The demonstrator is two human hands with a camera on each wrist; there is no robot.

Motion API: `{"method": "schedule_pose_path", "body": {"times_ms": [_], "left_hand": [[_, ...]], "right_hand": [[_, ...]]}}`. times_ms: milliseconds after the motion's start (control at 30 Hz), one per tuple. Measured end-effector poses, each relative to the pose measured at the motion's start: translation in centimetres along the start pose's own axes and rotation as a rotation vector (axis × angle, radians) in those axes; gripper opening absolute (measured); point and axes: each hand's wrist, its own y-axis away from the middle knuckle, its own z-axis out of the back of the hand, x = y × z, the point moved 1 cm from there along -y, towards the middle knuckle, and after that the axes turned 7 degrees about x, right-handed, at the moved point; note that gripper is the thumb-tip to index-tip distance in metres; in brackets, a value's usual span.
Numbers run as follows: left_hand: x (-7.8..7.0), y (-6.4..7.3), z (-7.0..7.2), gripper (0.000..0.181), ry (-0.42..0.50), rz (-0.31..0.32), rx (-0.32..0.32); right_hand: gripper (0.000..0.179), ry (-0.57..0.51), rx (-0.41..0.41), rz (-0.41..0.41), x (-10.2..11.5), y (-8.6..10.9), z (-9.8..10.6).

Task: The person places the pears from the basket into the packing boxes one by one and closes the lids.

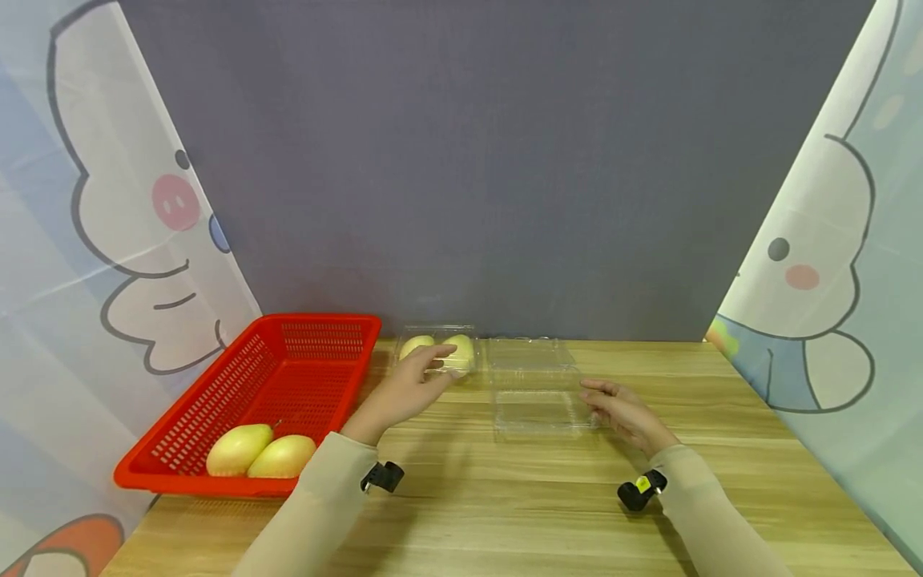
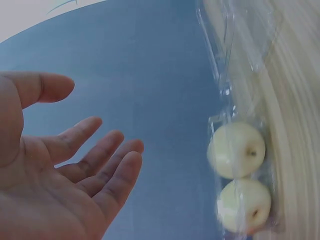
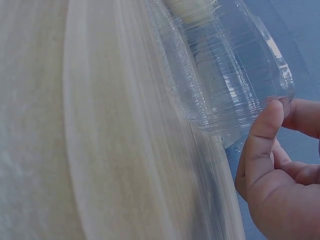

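A clear plastic clamshell box lies with its lid spread back on the table. At its right edge my right hand pinches the rim between thumb and fingers, as the right wrist view shows up close. My left hand hangs in the air with its fingers spread and loosely bent, nothing in it. Behind it stands a second clear box holding two pale yellow pears, partly hidden by the hand in the head view. The left wrist view shows both of these pears side by side.
A red plastic basket stands at the left, with two more pears in its near end. Behind the wooden table rises a dark grey panel. Cartoon-printed cloths flank both sides.
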Motion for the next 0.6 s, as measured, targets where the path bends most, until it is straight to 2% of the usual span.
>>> {"method": "schedule_pose_path", "body": {"times_ms": [333, 600], "left_hand": [[-0.5, 1.5, 2.7, 0.053, -0.094, -0.013, -0.004], [0.1, 3.0, 5.4, 0.05, -0.154, -0.012, -0.007]], "right_hand": [[0.058, 0.017, 0.003, -0.013, 0.1, 0.1, -0.1], [0.057, 0.035, -0.003, -0.016, 0.2, 0.2, -0.1]]}}
